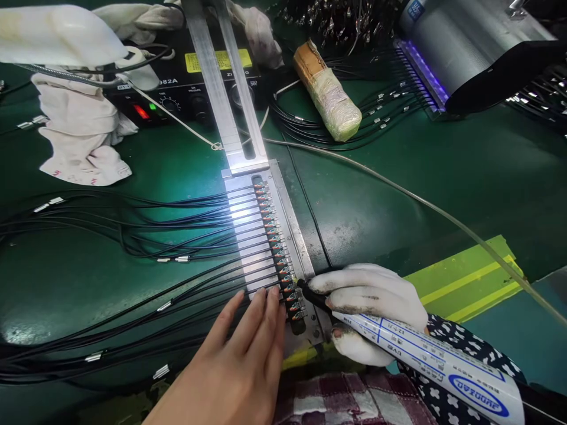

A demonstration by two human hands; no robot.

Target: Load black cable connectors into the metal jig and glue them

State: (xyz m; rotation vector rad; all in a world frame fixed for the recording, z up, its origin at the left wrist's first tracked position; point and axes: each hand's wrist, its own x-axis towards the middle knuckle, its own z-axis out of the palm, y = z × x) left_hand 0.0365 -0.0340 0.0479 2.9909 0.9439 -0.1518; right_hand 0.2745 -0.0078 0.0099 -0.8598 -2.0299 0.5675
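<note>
Black cables (195, 203) are already lying side by side across the metal fixture (297, 248) on the green counter (177, 159), their stripped ends lining up over its dark slot as a row of small terminals (280, 255). The bare left hand (243, 348) is resting with its fingers extended over the cables at the near end, gripping nothing. The gloved right hand (376, 295) is closing around a white labelled tube (425, 354), and its black nozzle (312, 295) is pointing at a terminal in the near part of the row. Judging by position alone, most terminals are sitting beyond the tip and a few are sitting nearer; which are finished or left, I cannot tell. At the far right, another row of cable ends is lying by a silver housing (469, 47) glowing violet.
</note>
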